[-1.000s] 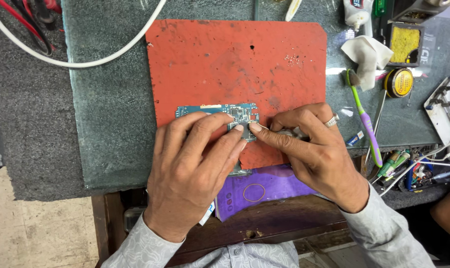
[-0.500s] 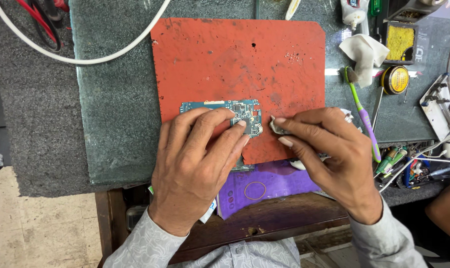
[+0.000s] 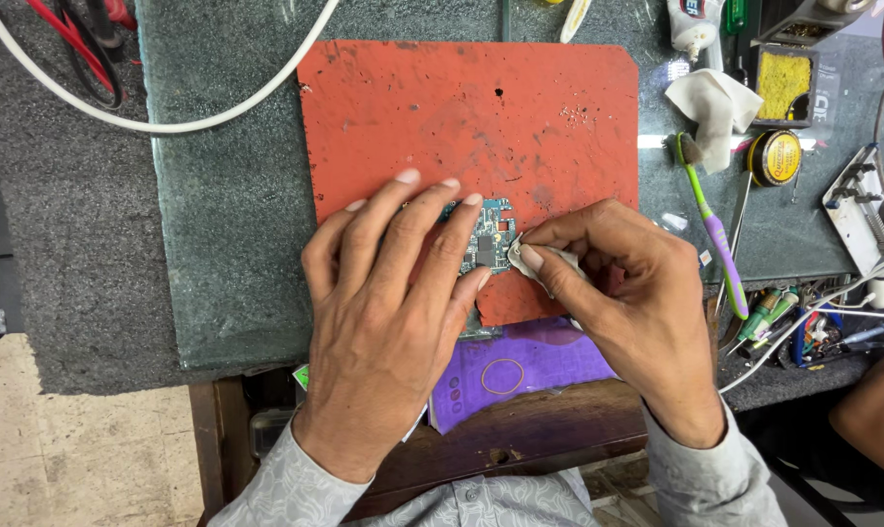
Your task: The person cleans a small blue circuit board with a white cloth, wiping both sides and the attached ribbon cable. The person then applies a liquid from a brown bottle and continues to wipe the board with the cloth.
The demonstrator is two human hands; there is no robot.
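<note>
Green-speckled stone forms the tabletop (image 3: 227, 244), with one worn red mat (image 3: 462, 117) lying on it and a dark grey cloth covering the far left. On the near edge of the mat sits one small circuit board (image 3: 489, 237), blue-green with tiny components; most of it is hidden under the left hand (image 3: 393, 303), which lies flat with its fingers spread and pressed down over the board, so the board's full outline cannot be made out. The right hand (image 3: 622, 298) pinches a small whitish wad (image 3: 522, 256) between thumb and forefinger, pressed together against the board's right edge; what the wad is made of is hard to tell. Below the hands one purple sheet (image 3: 520, 366) shows, partly covered by both wrists. To the right lie one toothbrush (image 3: 712, 229) with a green and purple handle, one crumpled white tissue (image 3: 713, 107), one round yellow tin (image 3: 774, 156) and one yellow sponge (image 3: 785, 83) in a dark holder cut off by the top edge. One white cable (image 3: 188, 122) curves across the upper left, its ends out of frame. Tangled tools and wires at the right edge are too cluttered to count. Another person's arm is partly visible at the lower right corner.
</note>
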